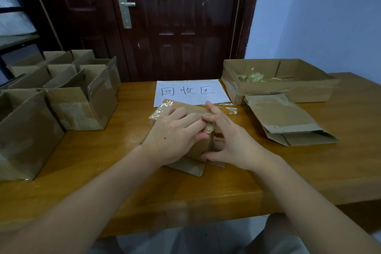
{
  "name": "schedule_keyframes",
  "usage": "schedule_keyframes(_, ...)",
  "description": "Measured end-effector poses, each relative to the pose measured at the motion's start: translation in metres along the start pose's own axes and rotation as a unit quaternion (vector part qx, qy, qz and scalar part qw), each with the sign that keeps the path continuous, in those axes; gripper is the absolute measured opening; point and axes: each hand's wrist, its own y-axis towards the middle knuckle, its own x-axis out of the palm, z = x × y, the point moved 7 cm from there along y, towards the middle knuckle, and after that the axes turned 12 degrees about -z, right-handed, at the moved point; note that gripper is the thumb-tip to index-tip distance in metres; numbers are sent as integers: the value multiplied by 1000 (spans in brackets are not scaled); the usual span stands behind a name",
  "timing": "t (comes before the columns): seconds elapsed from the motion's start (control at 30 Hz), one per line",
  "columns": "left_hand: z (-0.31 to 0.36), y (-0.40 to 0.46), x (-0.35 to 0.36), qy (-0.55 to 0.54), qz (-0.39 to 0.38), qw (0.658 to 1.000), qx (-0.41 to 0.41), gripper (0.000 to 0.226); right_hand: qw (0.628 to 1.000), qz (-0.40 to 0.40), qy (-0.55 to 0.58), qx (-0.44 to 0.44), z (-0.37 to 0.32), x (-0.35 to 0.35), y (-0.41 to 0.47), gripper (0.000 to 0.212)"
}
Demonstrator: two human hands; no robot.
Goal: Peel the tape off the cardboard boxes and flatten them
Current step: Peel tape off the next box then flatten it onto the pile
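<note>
The small cardboard box (181, 121) you are working on sits on the table (309, 171), near the middle, just in front of the white paper sign (191, 92). Your left hand (175, 136) lies over its top with the fingers curled down onto a strip of clear tape (208, 127), thumb and fingertips seeming to pinch the lifted end. Your right hand (233, 140) spreads against the box's right side, index finger stretched along the top edge and thumb low on the near face, steadying rather than clenching.

To peel cleanly, keep that right hand pressing the box down so it cannot slide. Draw the tape back low and along its own length, not straight up, or the cardboard skin will probably tear. More crinkled tape wraps the far left corner (162, 109), so expect a second strip there.

Peeled tape appears to be gathered in the shallow tray box (288, 90) at far right, a flattened box (288, 121) lies before it, and open boxes (82, 99) wait at left.
</note>
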Motion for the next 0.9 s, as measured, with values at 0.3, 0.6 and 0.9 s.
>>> schedule_keyframes(0.3,10,6,-4,-4,-48,988,-149,50,1000,-6,10,9,-2,0,-1,97)
schedule_keyframes(0.6,23,8,-15,97,21,994,-55,28,1000,0,22,1,-4,0,1,94)
schedule_keyframes(0.9,20,4,-14,112,2,993,-40,32,1000,-3,18,21,-5,0,2,97)
